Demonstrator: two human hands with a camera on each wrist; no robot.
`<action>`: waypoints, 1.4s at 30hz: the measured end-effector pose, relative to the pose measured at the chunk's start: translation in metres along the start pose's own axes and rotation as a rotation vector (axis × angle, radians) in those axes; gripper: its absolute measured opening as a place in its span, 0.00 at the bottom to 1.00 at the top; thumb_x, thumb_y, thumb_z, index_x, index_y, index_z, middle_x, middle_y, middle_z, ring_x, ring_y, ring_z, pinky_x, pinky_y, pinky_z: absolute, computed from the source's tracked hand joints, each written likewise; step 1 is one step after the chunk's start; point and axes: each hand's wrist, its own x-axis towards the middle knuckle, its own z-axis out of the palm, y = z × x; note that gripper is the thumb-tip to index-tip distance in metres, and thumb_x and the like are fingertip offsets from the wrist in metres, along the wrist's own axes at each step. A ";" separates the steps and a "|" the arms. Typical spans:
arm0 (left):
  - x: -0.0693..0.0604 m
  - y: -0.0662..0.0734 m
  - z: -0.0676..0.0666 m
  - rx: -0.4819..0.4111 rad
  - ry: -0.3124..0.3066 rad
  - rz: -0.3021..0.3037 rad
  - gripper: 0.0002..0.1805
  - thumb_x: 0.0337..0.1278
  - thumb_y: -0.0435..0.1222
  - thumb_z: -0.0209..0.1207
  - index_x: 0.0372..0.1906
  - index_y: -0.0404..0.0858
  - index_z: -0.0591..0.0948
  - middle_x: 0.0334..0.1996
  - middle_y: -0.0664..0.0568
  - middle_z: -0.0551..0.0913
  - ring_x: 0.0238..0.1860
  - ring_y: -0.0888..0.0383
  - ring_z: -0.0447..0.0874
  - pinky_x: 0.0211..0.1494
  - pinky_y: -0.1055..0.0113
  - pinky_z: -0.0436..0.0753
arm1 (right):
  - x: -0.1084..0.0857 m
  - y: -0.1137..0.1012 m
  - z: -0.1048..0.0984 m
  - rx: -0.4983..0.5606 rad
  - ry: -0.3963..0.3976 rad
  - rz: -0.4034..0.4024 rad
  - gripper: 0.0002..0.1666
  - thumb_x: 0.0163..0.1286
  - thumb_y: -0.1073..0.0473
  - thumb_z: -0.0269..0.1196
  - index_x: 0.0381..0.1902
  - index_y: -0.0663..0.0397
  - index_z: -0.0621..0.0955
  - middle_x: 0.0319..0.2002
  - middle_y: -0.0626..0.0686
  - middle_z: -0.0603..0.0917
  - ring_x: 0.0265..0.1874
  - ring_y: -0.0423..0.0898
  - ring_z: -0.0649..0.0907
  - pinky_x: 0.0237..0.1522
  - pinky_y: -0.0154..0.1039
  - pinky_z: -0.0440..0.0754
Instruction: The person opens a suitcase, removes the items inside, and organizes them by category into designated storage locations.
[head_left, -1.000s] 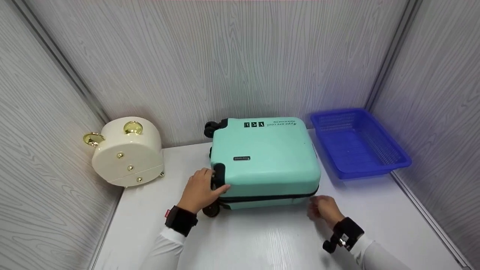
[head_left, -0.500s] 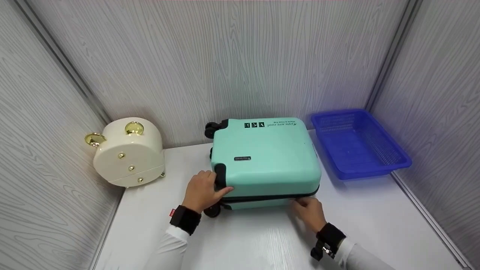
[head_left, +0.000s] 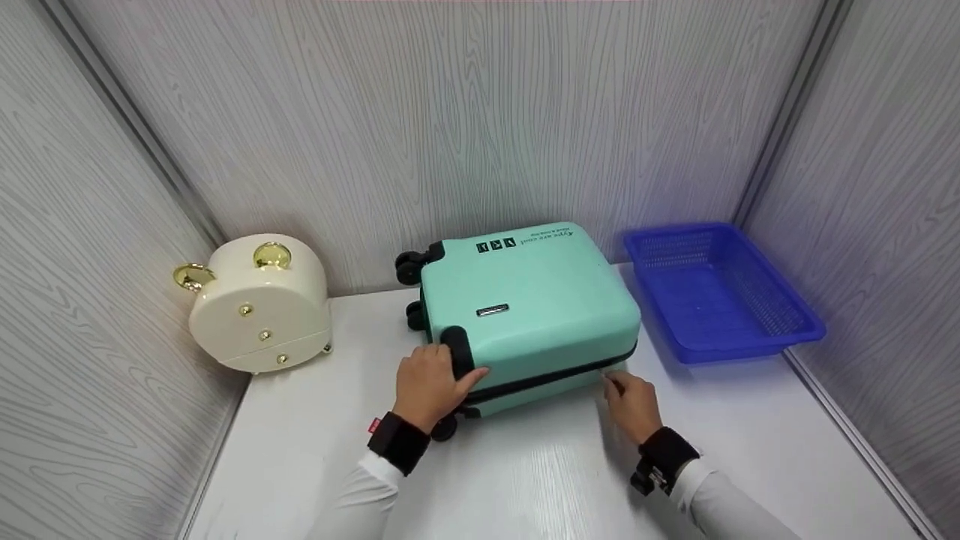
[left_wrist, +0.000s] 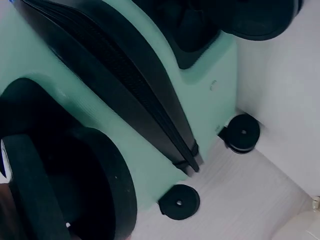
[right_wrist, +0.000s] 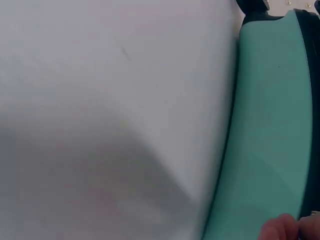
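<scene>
A mint-green hard-shell suitcase (head_left: pixel 540 300) lies flat on the table with its wheels to the left. A black zipper (head_left: pixel 555 373) runs round its side. My left hand (head_left: pixel 429 386) grips the near left corner, thumb along the side and fingers around the black corner guard (head_left: pixel 457 351). At the near right, my right hand (head_left: pixel 634 409) pinches a small zipper pull by the zipper. In the right wrist view only its fingertips (right_wrist: pixel 282 229) show, beside the green shell. Suitcase wheels (left_wrist: pixel 179 202) appear in the left wrist view, where the left fingers are hidden.
A cream round case (head_left: pixel 259 307) with gold knobs and gold ears stands at the left wall. To the right of the suitcase sits a blue plastic basket (head_left: pixel 731 349). A wood-grain panel (head_left: pixel 480 112) rises behind them.
The right hand has moved left along the suitcase's side and now pinches the zipper pull. The suitcase has turned counterclockwise, its right end swinging back, with the left hand still on its corner.
</scene>
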 end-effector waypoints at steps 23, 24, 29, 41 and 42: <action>0.003 0.089 -0.007 0.152 -0.084 -0.169 0.43 0.61 0.76 0.59 0.25 0.37 0.81 0.21 0.47 0.83 0.23 0.47 0.86 0.24 0.58 0.81 | -0.040 -0.053 0.040 -0.098 -0.111 -0.338 0.09 0.74 0.73 0.68 0.46 0.62 0.92 0.34 0.58 0.92 0.29 0.46 0.88 0.33 0.38 0.84; 0.003 0.093 -0.007 0.157 -0.087 -0.177 0.43 0.61 0.76 0.60 0.26 0.37 0.82 0.21 0.46 0.84 0.23 0.47 0.87 0.24 0.58 0.82 | -0.043 -0.055 0.042 -0.094 -0.127 -0.349 0.09 0.74 0.72 0.68 0.46 0.61 0.92 0.33 0.57 0.91 0.29 0.45 0.88 0.33 0.38 0.84; 0.004 0.106 -0.009 0.151 -0.104 -0.175 0.43 0.63 0.75 0.60 0.28 0.35 0.84 0.21 0.47 0.84 0.24 0.48 0.88 0.23 0.58 0.83 | -0.051 -0.060 0.049 -0.059 -0.197 -0.345 0.08 0.77 0.69 0.66 0.45 0.57 0.92 0.31 0.54 0.91 0.30 0.42 0.88 0.36 0.38 0.86; 0.082 0.009 -0.034 -0.206 -0.163 -0.181 0.34 0.86 0.53 0.47 0.22 0.35 0.80 0.27 0.37 0.86 0.31 0.39 0.88 0.33 0.44 0.87 | -0.050 -0.060 0.050 -0.046 -0.128 -0.247 0.03 0.78 0.63 0.69 0.41 0.50 0.88 0.45 0.52 0.83 0.44 0.49 0.82 0.46 0.47 0.82; 0.089 -0.004 -0.030 -0.194 -0.135 -0.178 0.30 0.86 0.48 0.48 0.28 0.32 0.83 0.31 0.36 0.87 0.34 0.38 0.89 0.37 0.43 0.88 | -0.050 -0.060 0.050 -0.048 -0.136 -0.250 0.03 0.78 0.63 0.69 0.42 0.50 0.88 0.46 0.52 0.82 0.44 0.48 0.82 0.46 0.47 0.81</action>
